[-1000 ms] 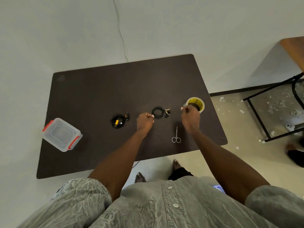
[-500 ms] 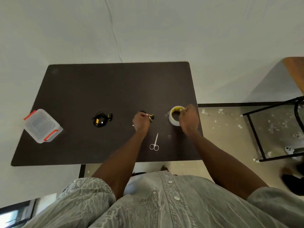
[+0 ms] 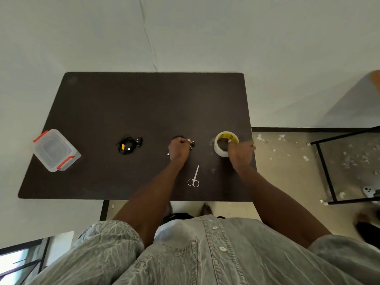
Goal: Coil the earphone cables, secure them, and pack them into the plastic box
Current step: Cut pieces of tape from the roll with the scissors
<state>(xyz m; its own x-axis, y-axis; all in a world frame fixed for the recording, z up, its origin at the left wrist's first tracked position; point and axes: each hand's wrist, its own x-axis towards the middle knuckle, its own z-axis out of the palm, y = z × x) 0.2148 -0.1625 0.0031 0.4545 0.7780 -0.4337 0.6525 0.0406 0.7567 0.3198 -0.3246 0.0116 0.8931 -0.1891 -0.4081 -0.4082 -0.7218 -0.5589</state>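
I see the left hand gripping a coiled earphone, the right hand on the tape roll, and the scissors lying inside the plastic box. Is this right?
Not quite. In the head view the scissors lie on the table, between the two forearms; the plastic box is closed. The left hand grips the earphone, and the right hand grips the tape roll.

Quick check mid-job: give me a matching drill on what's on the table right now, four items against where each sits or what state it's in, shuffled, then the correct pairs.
Items:
1. plastic box
2. taped earphone coil
3. scissors
4. tape roll

Places or states:
A. lying free between the two forearms, near the front edge
B. at the table's far left, lid on
C. gripped by the right hand
D. lying alone between the box and the left hand

Pairs: 1-B, 2-D, 3-A, 4-C.
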